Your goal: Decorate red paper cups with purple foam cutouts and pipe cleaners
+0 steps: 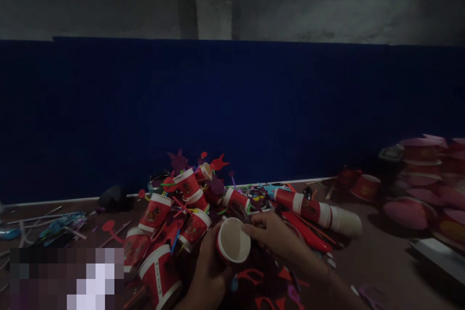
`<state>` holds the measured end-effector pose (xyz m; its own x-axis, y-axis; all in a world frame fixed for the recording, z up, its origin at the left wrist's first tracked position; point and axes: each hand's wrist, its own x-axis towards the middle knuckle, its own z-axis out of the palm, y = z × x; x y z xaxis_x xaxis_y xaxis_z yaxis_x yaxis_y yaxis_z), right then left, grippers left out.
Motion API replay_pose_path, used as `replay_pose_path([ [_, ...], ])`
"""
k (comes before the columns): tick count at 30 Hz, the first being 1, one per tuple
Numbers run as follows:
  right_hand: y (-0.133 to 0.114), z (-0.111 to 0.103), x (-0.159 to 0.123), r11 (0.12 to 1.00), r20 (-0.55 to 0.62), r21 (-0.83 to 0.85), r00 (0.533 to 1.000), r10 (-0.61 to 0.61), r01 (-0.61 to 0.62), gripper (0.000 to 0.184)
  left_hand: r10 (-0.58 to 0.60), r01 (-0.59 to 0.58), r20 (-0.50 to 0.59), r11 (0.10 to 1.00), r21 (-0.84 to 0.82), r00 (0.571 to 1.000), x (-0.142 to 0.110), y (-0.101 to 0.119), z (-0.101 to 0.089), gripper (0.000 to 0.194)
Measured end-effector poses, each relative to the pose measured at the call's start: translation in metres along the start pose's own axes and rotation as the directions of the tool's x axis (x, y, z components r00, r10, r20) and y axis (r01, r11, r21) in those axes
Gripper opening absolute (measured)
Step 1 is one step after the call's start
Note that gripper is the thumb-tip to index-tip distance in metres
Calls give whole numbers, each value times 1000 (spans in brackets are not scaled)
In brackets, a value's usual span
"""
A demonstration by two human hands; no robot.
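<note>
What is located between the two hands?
In the head view, a paper cup, its mouth towards the camera, is between the left hand and the right hand.

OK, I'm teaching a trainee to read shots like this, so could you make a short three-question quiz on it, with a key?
1. Choose one: the cup in the left hand has its open mouth A) pointing straight down, B) facing us, C) turned away from us.
2. True or false: the long stack of cups beside the right hand stands upright.
3. Fill the gap: the lower part of the wall is ____.

Key: 1. B. 2. False; it lies on its side. 3. Blue.
</note>
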<state>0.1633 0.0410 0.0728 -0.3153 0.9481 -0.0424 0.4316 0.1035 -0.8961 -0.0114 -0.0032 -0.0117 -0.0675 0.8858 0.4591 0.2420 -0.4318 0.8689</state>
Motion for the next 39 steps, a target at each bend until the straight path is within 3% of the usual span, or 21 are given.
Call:
replay_pose_path([
  [2,-5,1,-2,999,13,51,1000,14,-14,30,-162,157,-27,978,-137,986,2,-1,2,68],
  [4,-9,2,-4,994,11,108,1000,-1,0,24,-250,237,-19,937,-255,968,5,1,4,71],
  [8,-13,7,-8,988,65,128,993,-95,86,40,-274,280,69,891,-357,959,9,6,6,68],
  [11,-13,11,-9,985,114,55,979,-171,166,14,-239,251,79,946,-204,968,7,5,3,79],
  [13,-11,11,-8,979,90,8,975,-202,202,12,-142,144,35,987,-76,989,5,6,-1,85],
  [16,-6,9,-5,978,93,-35,975,-203,207,15,70,-69,-14,997,43,997,3,10,-6,62],
  [18,-6,8,-4,978,121,-38,973,-197,203,16,129,-128,-1,987,96,992,3,15,-9,40],
  [22,-16,5,-9,972,156,43,960,-234,230,12,71,-82,68,982,172,995,6,19,-10,10],
  [25,-22,0,-14,980,121,40,973,-196,193,14,43,-48,32,983,178,999,9,16,-11,12],
  [29,-12,-7,-16,994,202,-110,979,11,12,27,84,-68,-58,970,235,995,12,12,-11,13],
  [33,-1,-9,-13,981,233,-195,971,53,-6,25,64,-30,-93,945,325,994,11,15,-10,10],
  [39,-5,-9,-13,967,230,-252,970,83,-23,24,118,-66,-107,915,397,987,9,16,-11,9],
])
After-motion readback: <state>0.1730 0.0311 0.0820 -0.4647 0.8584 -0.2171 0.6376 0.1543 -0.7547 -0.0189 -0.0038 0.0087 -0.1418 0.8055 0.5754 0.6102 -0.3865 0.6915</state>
